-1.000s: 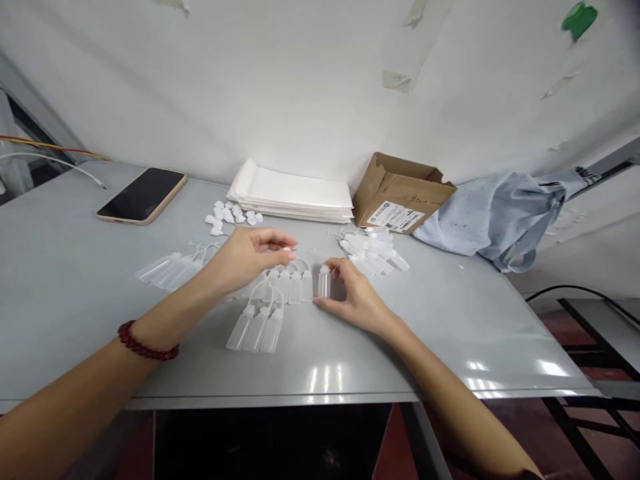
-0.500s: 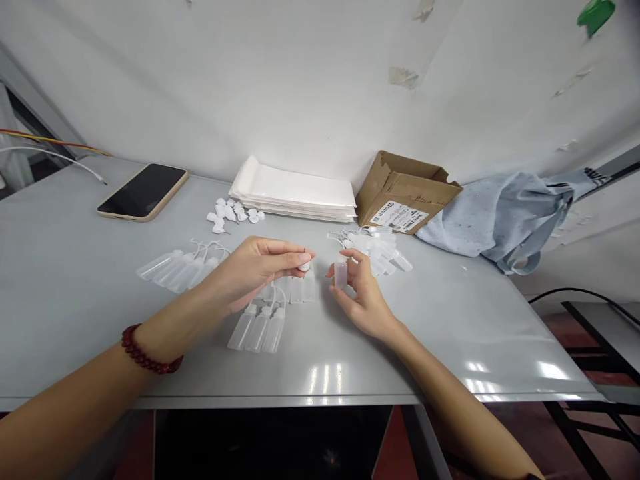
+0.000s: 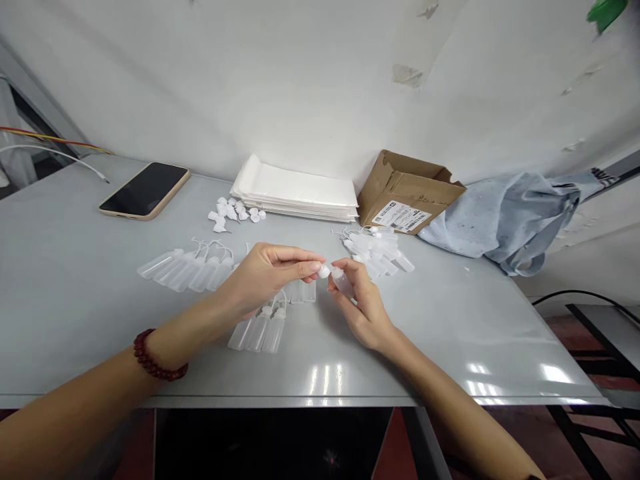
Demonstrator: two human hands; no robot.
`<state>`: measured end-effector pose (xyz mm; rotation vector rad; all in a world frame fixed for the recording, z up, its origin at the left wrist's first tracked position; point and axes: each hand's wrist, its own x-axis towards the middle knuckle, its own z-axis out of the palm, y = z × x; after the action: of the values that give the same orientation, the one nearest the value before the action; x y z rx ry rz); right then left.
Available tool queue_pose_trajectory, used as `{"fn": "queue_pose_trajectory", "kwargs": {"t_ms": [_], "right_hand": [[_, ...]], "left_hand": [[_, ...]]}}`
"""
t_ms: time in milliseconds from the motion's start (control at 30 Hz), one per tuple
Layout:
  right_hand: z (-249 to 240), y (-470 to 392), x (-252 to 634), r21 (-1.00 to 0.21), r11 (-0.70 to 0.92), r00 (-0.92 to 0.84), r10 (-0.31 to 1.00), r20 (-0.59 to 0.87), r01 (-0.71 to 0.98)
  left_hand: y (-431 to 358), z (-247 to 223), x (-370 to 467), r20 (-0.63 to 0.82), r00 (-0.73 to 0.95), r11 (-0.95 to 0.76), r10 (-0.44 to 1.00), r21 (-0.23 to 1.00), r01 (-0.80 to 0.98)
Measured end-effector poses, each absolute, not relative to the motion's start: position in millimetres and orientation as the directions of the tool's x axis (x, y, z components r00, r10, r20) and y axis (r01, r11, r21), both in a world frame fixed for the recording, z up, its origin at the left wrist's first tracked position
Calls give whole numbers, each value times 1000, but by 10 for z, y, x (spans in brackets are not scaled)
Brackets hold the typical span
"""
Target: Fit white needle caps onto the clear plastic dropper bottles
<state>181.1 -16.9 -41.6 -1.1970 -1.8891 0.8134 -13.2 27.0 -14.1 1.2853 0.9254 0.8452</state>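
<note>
Between its thumb and fingertips my left hand (image 3: 273,273) pinches a small white cap (image 3: 324,271). My right hand (image 3: 363,303) holds a small translucent bottle (image 3: 343,283), tilted with its neck toward the cap. Cap and bottle neck are very close; whether they touch is hard to tell. Below my left hand lie several clear bottles (image 3: 256,331) with thin tubes, partly hidden by it. More such bottles (image 3: 175,270) lie in a row to the left. Behind my right hand is a pile of bottles (image 3: 383,247). Loose white caps (image 3: 220,217) lie farther back.
A phone (image 3: 146,190) lies at the back left of the grey table (image 3: 90,300). White envelopes (image 3: 305,193) are stacked against the wall, beside an open cardboard box (image 3: 407,193). Light blue cloth (image 3: 490,217) lies at the right. A white cable (image 3: 65,155) reaches the table's left corner.
My left hand has moved right with the cap, up to the bottle. The bottle in my right hand has gone from upright to tilted left.
</note>
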Motion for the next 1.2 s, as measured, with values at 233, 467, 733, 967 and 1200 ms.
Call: {"fn": "queue_pose_trajectory", "kwargs": {"t_ms": [233,467,733,967,1200], "right_hand": [[-416,-192,1793,-750,382,-325,916,233,539],[-394,-182,1791,-695,403,-380,903,198,595],[-386,-207,1772,-723,370,-390,908,150,583],[-309,-236,1745,-860,255,-377,923,80,442],[-266,-215,1735,-989,3,-384,922,-54,147]], "left_hand": [[255,-159,-114,-93,416,94,904,995,18],[234,-150,-97,-41,433,4,900,996,86],[161,-124,-56,-13,436,-53,900,989,139],[129,-86,-48,62,488,-153,871,977,149],[194,-60,-97,87,585,-142,806,989,48]]}}
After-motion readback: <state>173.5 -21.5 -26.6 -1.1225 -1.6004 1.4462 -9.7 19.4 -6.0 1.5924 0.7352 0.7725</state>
